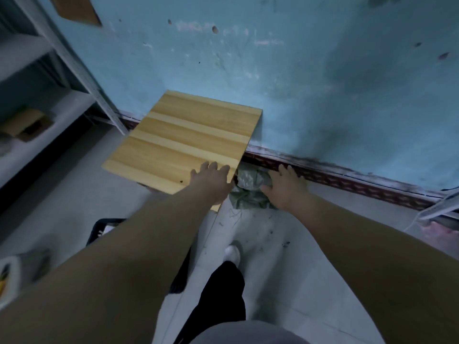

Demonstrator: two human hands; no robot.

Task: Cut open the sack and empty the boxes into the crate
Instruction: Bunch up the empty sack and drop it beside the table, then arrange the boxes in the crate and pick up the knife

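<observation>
You seem to be reaching for the crumpled grey-green sack (248, 187), on the floor by the wall beside the pale wooden tabletop (183, 137); your left hand (213, 180) is spread over its corner, your right hand (285, 187) spread at the sack, both empty; next, grip and drag it out.

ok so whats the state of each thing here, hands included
sack: crumpled on the floor at the foot of the wall, beside the wooden board; cut or not, cannot tell
left hand: open, fingers straight, over the board's near corner
right hand: open, fingers spread, at the sack's right side
crate: on the floor, mostly hidden behind the left arm
wooden board: lying level
</observation>
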